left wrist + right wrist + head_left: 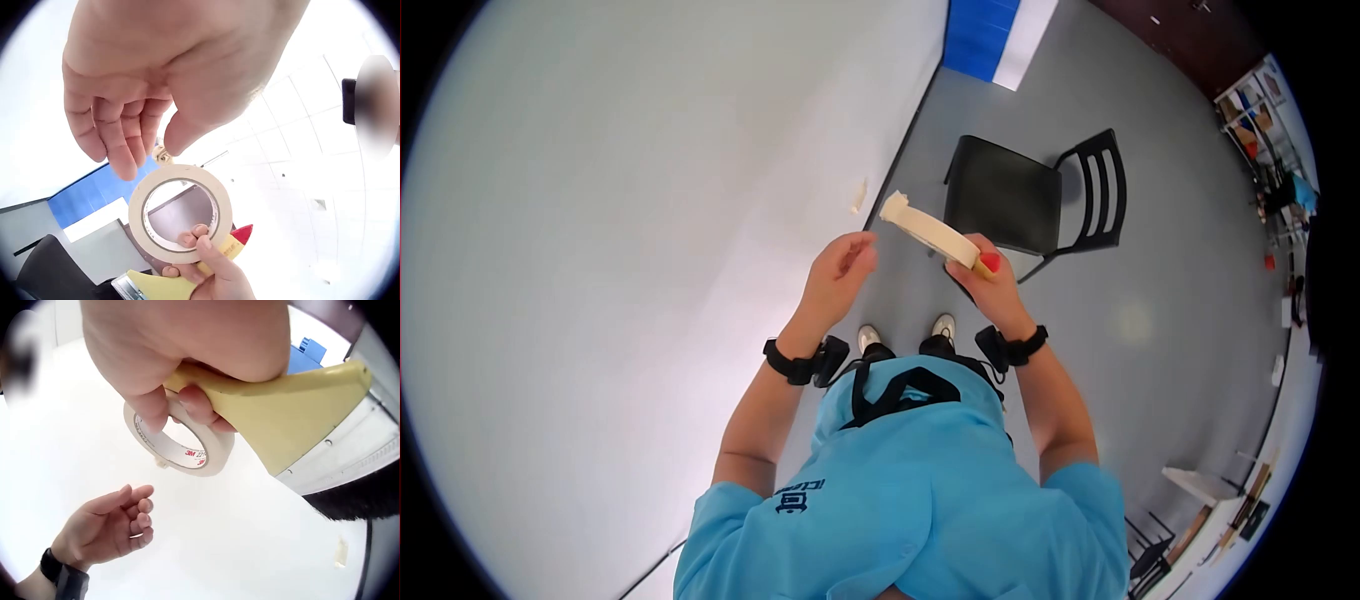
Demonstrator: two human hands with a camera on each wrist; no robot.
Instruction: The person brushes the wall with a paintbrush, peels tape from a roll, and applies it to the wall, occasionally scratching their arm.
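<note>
My right hand (994, 290) holds a roll of masking tape (938, 236) and a paintbrush (290, 415) together. The brush has a yellow wooden handle with a red tip (242, 234), a metal band and black bristles (353, 499). In the right wrist view, fingertips pinch the tape's ring while the handle lies across the palm. A crumpled tape end (895, 206) sticks out from the roll's far side. To the left, my left hand (838, 275) hangs beside the wall, its fingers loosely bent and holding nothing, just short of the crumpled end.
A white wall (700, 180) runs along the left, with a small strip of tape (859, 196) on it. A black chair (1005, 195) stands ahead on the grey floor (1140, 320). Shelves (1265, 130) with assorted items line the far right.
</note>
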